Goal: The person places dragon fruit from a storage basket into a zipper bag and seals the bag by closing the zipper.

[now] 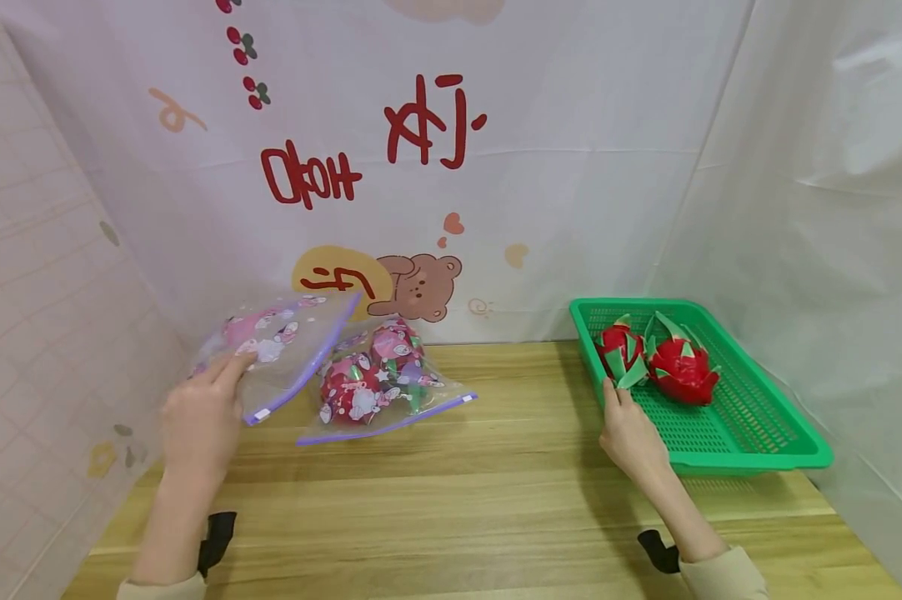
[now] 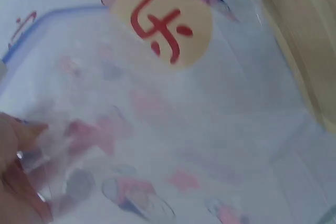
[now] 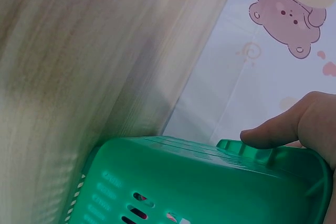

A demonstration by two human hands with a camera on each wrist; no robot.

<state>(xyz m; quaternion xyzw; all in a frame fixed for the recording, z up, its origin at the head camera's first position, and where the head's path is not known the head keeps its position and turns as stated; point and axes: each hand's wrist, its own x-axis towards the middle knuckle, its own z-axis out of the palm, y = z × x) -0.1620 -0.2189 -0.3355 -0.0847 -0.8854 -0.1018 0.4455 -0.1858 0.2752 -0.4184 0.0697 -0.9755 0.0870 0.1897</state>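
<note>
My left hand point(image 1: 203, 412) pinches a clear printed zip bag point(image 1: 289, 358) with a purple zip edge, raised at the left. It looks flat, and the left wrist view shows the fingers on its film, blurred. Just right of it, a second zip bag point(image 1: 424, 404) lies on the table with red and green dragon fruits point(image 1: 349, 387) inside. My right hand point(image 1: 634, 437) grips the left rim of a green plastic basket point(image 1: 751, 459); the right wrist view shows the thumb point(image 3: 270, 132) over the rim. Two red dragon fruits point(image 1: 684, 371) with green leaf tips sit inside the basket.
The wooden table point(image 1: 451, 525) runs up to a white printed backdrop point(image 1: 571, 208). White sheets also hang along the left and right sides. The basket stands near the right sheet point(image 1: 864, 350). Black straps point(image 1: 217, 542) show at both wrists.
</note>
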